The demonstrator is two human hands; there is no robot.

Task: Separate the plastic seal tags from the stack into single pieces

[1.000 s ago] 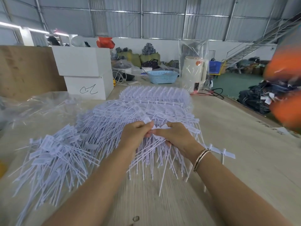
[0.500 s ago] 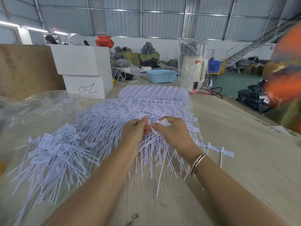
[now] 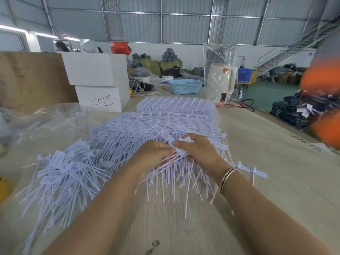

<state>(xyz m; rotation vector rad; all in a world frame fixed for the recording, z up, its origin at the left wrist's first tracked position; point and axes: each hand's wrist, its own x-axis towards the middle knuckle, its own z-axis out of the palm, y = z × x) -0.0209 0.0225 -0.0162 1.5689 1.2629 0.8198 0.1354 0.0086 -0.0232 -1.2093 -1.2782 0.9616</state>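
Warehouse walls of corrugated metal stand far behind a long pale worktable (image 3: 257, 181), where two stacked white boxes (image 3: 99, 83) and a light blue basket (image 3: 185, 86) sit at the far end. Across the middle of the table lies the stack of plastic seal tags (image 3: 165, 124), white and still joined in rows, with a heap of loose single tags (image 3: 60, 172) to the near left and a short joined strip (image 3: 255, 171) lying just right of the wrist with the bangle.

Both hands meet at the near edge of the stack. The left hand (image 3: 153, 155) has its fingers curled round a bundle of tag stems, and the right hand (image 3: 197, 150) pinches a tag head. Compared with a second ago, the stems under the left hand now fan out sideways and the pinched head has lifted a little. That suggests a piece is being twisted free of its row, though whether it has fully parted cannot be told. Most of the stack remains unseparated.
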